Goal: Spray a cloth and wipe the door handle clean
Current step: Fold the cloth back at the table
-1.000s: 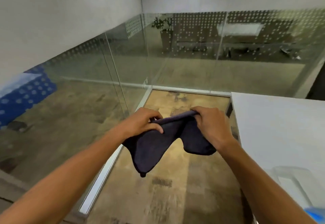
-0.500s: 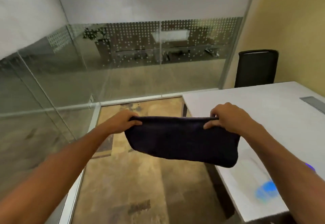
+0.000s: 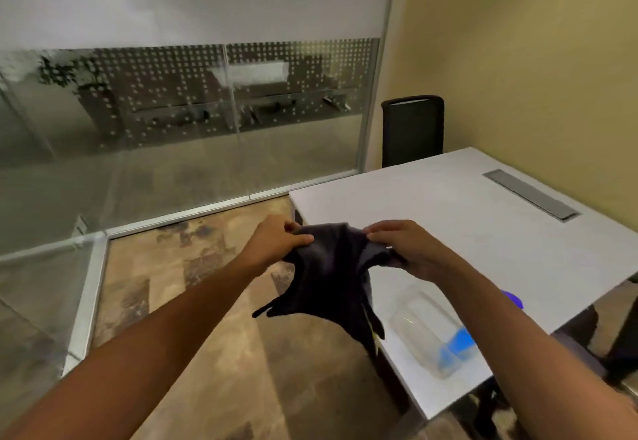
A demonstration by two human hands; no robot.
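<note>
A dark cloth hangs bunched between both hands, over the near corner of the white table. My left hand pinches its upper left edge and my right hand grips its upper right edge. A clear spray bottle with blue liquid lies on its side on the table, below my right forearm, which hides its blue-purple head end. No door handle is in view.
Glass partition walls with a dotted band run along the left and the back. A black chair stands at the table's far end by the yellow wall. A grey cable hatch sits in the tabletop. The floor is brown patterned carpet.
The view has swung right, bringing the table, chair and bottle into sight. The cloth was stretched flat between my hands half a second ago; now my hands are closer together and it is bunched.
</note>
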